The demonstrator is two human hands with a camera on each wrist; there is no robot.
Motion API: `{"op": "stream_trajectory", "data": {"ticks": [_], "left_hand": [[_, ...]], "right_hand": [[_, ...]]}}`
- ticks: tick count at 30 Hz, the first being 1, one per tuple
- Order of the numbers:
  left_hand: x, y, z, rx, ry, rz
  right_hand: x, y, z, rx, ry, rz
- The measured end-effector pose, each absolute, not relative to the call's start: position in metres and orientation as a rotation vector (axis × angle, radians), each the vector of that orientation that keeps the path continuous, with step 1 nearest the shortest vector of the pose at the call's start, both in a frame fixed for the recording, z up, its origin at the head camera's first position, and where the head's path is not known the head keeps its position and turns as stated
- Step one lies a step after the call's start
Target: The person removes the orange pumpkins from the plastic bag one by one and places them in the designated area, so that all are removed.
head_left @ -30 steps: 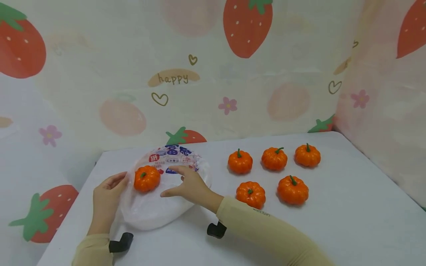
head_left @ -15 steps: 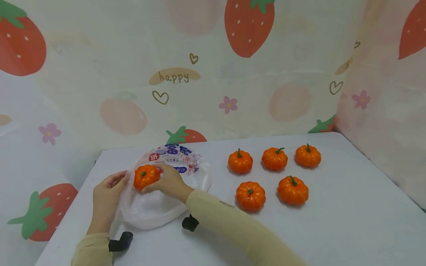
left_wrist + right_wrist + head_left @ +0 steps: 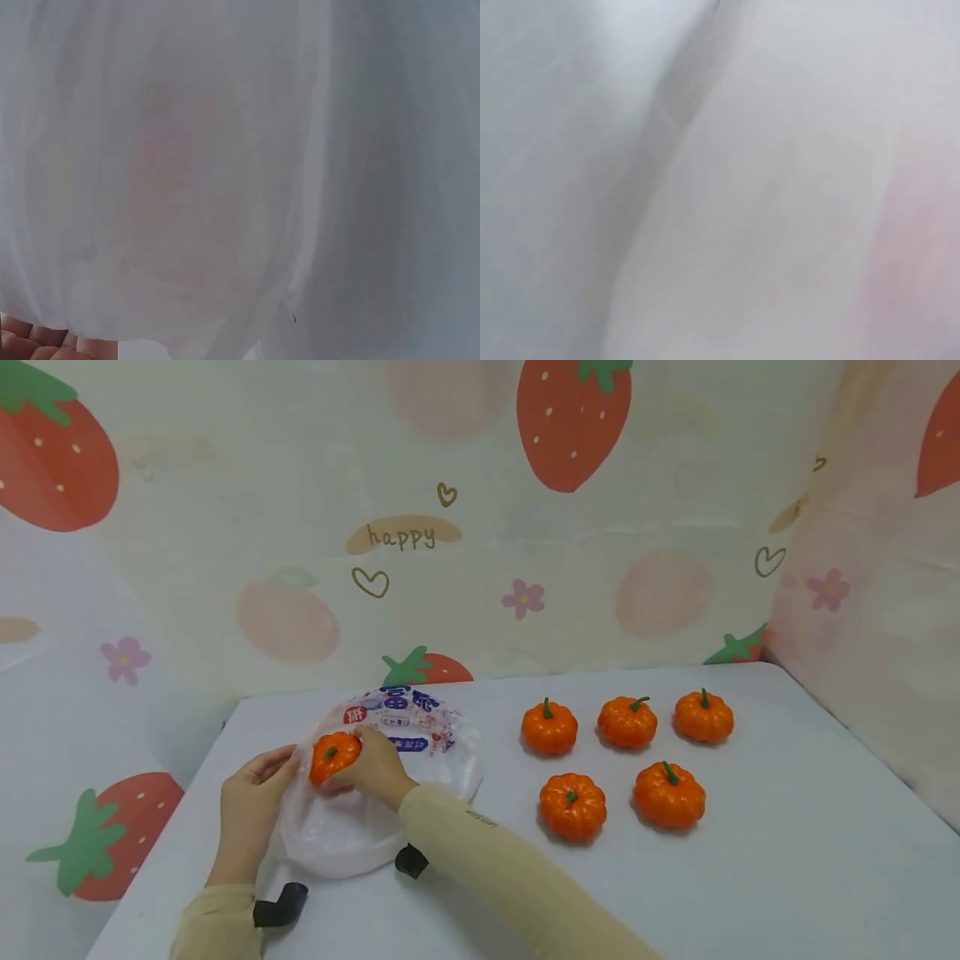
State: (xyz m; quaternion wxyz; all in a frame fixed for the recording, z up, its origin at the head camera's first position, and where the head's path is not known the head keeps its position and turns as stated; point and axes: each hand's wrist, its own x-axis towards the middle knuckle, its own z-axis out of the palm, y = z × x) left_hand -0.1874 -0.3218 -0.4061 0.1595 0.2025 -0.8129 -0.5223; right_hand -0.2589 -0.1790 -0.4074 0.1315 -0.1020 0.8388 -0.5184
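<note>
A thin white plastic bag (image 3: 337, 847), printed with blue and red characters, lies spread round at the table's left. Its left edge is pinched between the thumb and fingers of my left hand (image 3: 253, 802). Inside the bag, near that edge, sits a small orange pumpkin (image 3: 331, 758) with a green stem. My right hand (image 3: 381, 768) reaches over the bag and grips this pumpkin from its right side. The bag's film (image 3: 210, 112) fills most of the left wrist view, with fingers (image 3: 37, 346) at the lower left. Blurred white film (image 3: 742, 210) covers much of the right wrist view.
Several more orange pumpkins stand in two rows on the white table (image 3: 810, 827) to the right, the nearest pumpkin (image 3: 572, 808) close to my right forearm. A strawberry-print backdrop (image 3: 465, 635) rises behind the table.
My right hand has moved left and its fingers have gone from spread apart to gripping the pumpkin in the bag. My left hand keeps its hold on the bag's edge.
</note>
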Motion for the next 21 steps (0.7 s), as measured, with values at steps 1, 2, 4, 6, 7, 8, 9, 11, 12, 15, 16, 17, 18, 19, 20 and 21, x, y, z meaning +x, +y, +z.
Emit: {"op": "stream_trajectory", "data": {"ticks": [1, 2, 4, 6, 7, 8, 9, 11, 12, 15, 16, 17, 18, 19, 20, 21], "left_hand": [[-0.1872, -0.3217, -0.4062, 0.58, -2.321, -1.496], [-0.1872, -0.3217, -0.4064, 0.579, -2.318, -1.5], [-0.1876, -0.3217, -0.4068, 0.577, -2.308, -1.507], [-0.1878, -0.3217, -0.4072, 0.573, -2.308, -1.504], [-0.1877, -0.3217, -0.4074, 0.578, -2.311, -1.502], [-0.1875, -0.3221, -0.4079, 0.584, -2.321, -1.492], [-0.1872, -0.3224, -0.4083, 0.593, -2.329, -1.484], [-0.1861, -0.3234, -0.4089, 0.615, -2.328, -1.478], [-0.1856, -0.324, -0.4091, 0.623, -2.332, -1.47], [-0.1848, -0.3256, -0.4094, 0.634, -2.323, -1.473], [-0.1849, -0.3257, -0.4092, 0.632, -2.316, -1.478], [-0.1851, -0.3258, -0.409, 0.628, -2.321, -1.477], [-0.1852, -0.3257, -0.4087, 0.624, -2.323, -1.479], [-0.1854, -0.3255, -0.4086, 0.617, -2.315, -1.485], [-0.1855, -0.3253, -0.4083, 0.615, -2.313, -1.484], [-0.1856, -0.3251, -0.4079, 0.615, -2.315, -1.478]], "right_hand": [[-0.2586, -0.1799, -0.4077, -0.298, 2.44, -1.498], [-0.2584, -0.1806, -0.4076, -0.302, 2.445, -1.496], [-0.2581, -0.1819, -0.407, -0.308, 2.46, -1.489], [-0.2577, -0.1826, -0.4062, -0.316, 2.47, -1.483], [-0.2575, -0.1829, -0.4057, -0.318, 2.477, -1.478], [-0.257, -0.183, -0.405, -0.321, 2.477, -1.477], [-0.2567, -0.1832, -0.4045, -0.321, 2.476, -1.478], [-0.2554, -0.1833, -0.4034, -0.305, 2.468, -1.48], [-0.2548, -0.1833, -0.4028, -0.294, 2.461, -1.485], [-0.2537, -0.1835, -0.4014, -0.27, 2.449, -1.495], [-0.2537, -0.1837, -0.4013, -0.266, 2.451, -1.494], [-0.2538, -0.1838, -0.4013, -0.264, 2.452, -1.494], [-0.2541, -0.1841, -0.4015, -0.267, 2.456, -1.495], [-0.2545, -0.1843, -0.4019, -0.271, 2.46, -1.494], [-0.255, -0.1846, -0.4023, -0.274, 2.463, -1.493], [-0.2551, -0.1849, -0.4024, -0.274, 2.462, -1.496]]}}
